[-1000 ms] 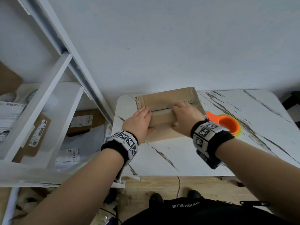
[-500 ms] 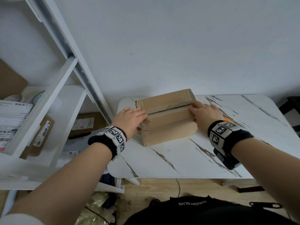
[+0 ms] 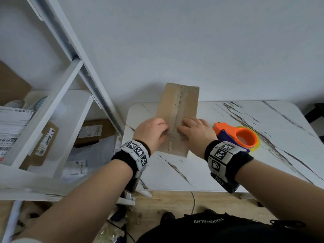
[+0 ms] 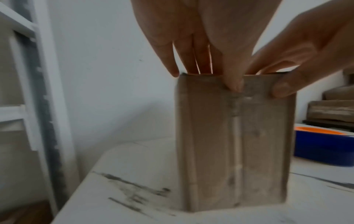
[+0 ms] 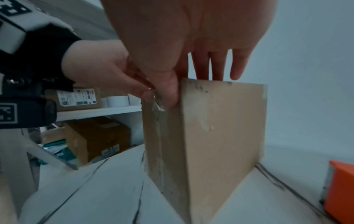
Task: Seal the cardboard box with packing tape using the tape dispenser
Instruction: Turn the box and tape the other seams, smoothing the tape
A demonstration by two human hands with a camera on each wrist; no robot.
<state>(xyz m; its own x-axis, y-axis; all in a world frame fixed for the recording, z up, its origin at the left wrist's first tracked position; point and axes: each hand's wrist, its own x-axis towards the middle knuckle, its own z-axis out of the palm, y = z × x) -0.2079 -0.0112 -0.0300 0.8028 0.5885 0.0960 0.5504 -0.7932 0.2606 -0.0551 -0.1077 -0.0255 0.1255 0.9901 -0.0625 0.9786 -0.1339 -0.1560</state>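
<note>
Where the 2 forearms come in from the near edge, each wears a black wristband w/ white coded tags [image 3: 138, 151], and both hands sit on the near end of the cardboard box [image 3: 180, 109]. The left hand [image 3: 150, 134] grips the box's left side: fingers over the top edge, thumb down on the near face beside the seam, per the left wrist view. The right hand [image 3: 194, 132] grips the right side the same way, thumb pressed on the near face close to the seam, fingers over the top. The 2 thumbs nearly meet at the taped seam [image 4: 236, 136], where a bit of clear tape looks crumpled; can't tell if either thumb pinches it. The box stands on the white marble-look table [image 3: 175, 171], long axis running away from the person, seam strip down its middle. Just right of the box, on the table, lies the tape dispenser [image 3: 242, 137]: orange body, blue part, yellowish roll, not touched by either hand. Left of the table stands a white shelf unit [image 3: 52, 102] w/ labelled parcels. Behind everything is a plain white wall.
</note>
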